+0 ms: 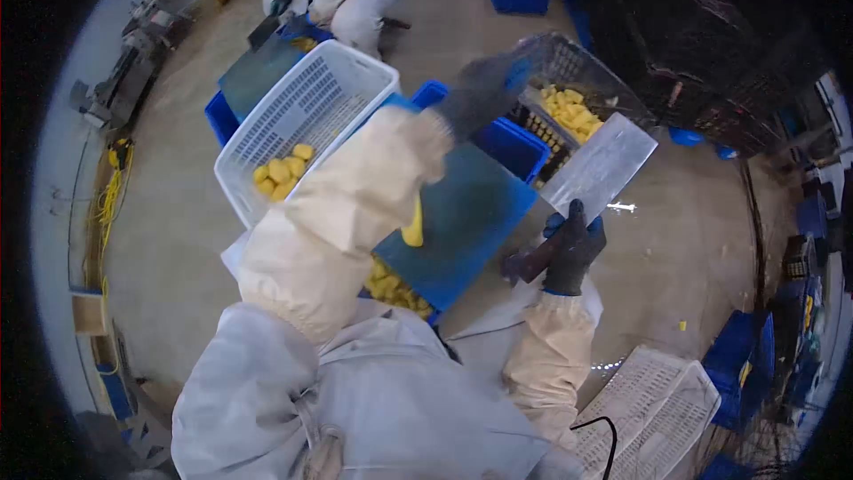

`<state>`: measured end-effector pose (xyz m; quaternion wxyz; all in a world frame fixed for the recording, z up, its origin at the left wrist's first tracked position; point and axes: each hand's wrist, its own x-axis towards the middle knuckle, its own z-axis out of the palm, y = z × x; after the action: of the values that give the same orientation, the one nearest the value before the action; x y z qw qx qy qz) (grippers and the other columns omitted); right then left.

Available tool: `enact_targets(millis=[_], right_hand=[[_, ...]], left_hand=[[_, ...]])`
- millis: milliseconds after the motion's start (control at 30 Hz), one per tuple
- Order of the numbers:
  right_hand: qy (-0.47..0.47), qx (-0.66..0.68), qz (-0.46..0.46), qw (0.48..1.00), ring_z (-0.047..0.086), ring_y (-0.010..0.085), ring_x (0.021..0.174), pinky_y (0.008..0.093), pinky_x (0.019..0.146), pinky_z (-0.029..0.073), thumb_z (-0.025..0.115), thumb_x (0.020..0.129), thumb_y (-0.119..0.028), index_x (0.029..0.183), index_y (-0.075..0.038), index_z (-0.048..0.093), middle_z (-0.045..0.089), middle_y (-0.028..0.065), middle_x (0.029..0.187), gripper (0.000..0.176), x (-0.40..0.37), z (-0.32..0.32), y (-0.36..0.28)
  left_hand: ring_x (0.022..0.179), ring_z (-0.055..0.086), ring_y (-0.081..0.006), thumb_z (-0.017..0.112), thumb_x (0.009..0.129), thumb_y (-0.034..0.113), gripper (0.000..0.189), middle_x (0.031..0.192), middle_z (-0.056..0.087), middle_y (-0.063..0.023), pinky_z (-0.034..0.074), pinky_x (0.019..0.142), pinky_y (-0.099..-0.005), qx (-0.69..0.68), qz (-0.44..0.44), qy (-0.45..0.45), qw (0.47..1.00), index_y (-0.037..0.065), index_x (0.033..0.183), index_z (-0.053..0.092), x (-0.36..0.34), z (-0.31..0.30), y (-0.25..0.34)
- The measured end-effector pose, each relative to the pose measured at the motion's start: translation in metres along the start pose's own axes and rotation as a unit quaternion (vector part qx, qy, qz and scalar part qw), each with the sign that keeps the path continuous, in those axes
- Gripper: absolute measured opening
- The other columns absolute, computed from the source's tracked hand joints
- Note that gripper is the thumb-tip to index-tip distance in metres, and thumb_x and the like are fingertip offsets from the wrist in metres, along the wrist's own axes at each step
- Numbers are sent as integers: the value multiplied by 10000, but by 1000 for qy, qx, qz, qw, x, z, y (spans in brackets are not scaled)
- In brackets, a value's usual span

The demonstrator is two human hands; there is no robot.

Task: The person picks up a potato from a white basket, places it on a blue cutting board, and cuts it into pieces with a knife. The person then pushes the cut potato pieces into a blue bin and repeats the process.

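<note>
Closest, the left sleeve runs out over the cutting board; left hand reaches the black basket of yellow pieces off the board's far corner, too blurred to tell its grip; right hand is clenched on a cleaver at the right edge; one yellow strip lies on the board; the white basket holds few chunks, so probably most cutting remains.

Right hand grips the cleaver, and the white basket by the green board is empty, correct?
The white basket is not empty: yellow pieces lie in its near corner, as the head view shows. The right hand does grip the cleaver, by the green board.
</note>
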<state>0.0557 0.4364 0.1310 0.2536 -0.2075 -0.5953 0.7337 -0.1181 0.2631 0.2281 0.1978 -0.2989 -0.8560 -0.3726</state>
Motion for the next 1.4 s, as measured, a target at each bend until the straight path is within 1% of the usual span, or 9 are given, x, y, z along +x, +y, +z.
enact_targets(millis=[100, 200, 400, 500, 567, 733, 800, 900, 1400], right_hand=[[-28, 13, 79, 996, 491, 161, 420, 268, 410, 381, 584, 838, -159, 882, 28, 533, 555, 97, 561, 199, -12, 9, -15], [-48, -9, 90, 995, 487, 128, 437, 273, 414, 374, 584, 821, -117, 835, 44, 589, 557, 63, 585, 161, -13, 13, -7], [-181, -133, 65, 972, 482, 177, 392, 298, 376, 388, 581, 822, -116, 909, 17, 530, 547, 89, 562, 167, -51, 9, 43], [-172, -64, 152, 971, 493, 178, 409, 301, 395, 402, 581, 825, -140, 891, -11, 562, 552, 92, 584, 146, -100, 17, 57], [-243, -455, 26, 856, 538, 200, 483, 323, 464, 431, 574, 830, -168, 892, 0, 596, 559, 94, 606, 180, -120, 20, 65], [-285, -383, -70, 876, 598, 296, 668, 400, 612, 447, 570, 827, -336, 987, -11, 607, 619, 164, 723, 364, -152, 28, 83], [-336, -509, -20, 792, 584, 384, 765, 463, 668, 431, 485, 865, -435, 951, -50, 621, 616, 224, 839, 418, -159, 50, 39], [-314, -508, -92, 796, 579, 391, 803, 470, 686, 430, 454, 881, -421, 1012, -66, 605, 609, 227, 895, 408, -164, 55, 49], [-321, -613, -62, 720, 615, 366, 687, 484, 594, 463, 487, 847, -324, 911, -62, 585, 614, 206, 716, 287, -165, 74, 40]], left_hand=[[833, 583, -349, 576, 800, 307, 295, 855, 617, -162, 463, 743, -450, 204, -111, -34, 972, 56, 955, 592, -141, -26, -46], [931, 563, -386, 595, 783, 295, 378, 978, 595, -219, 439, 808, -451, 135, -354, -153, 913, 35, 1056, 566, -237, -36, -46], [974, 561, -355, 581, 777, 359, 527, 1021, 590, -214, 411, 847, -464, 119, -428, -72, 893, 40, 1186, 491, -290, -2, -46], [962, 558, -374, 593, 753, 370, 634, 1069, 569, -227, 406, 866, -455, 79, -441, -95, 889, 47, 1270, 417, -284, 12, -54], [971, 551, -381, 600, 742, 367, 658, 1077, 562, -237, 406, 871, -448, 28, -447, -90, 890, 51, 1285, 405, -292, 18, -66], [1006, 530, -393, 605, 731, 363, 679, 1103, 545, -257, 405, 880, -433, -75, -513, -123, 846, 62, 1302, 391, -290, 14, -65], [1035, 519, -385, 602, 739, 372, 681, 1102, 551, -247, 402, 889, -430, -56, -470, -85, 877, 62, 1307, 387, -303, 31, -82], [1041, 518, -379, 605, 743, 384, 687, 1100, 559, -236, 398, 902, -423, -23, -440, -41, 897, 62, 1309, 387, -314, 44, -94], [973, 539, -396, 612, 753, 362, 616, 1015, 581, -234, 416, 850, -443, -18, -430, -77, 899, 90, 1269, 413, -308, 37, -90]])
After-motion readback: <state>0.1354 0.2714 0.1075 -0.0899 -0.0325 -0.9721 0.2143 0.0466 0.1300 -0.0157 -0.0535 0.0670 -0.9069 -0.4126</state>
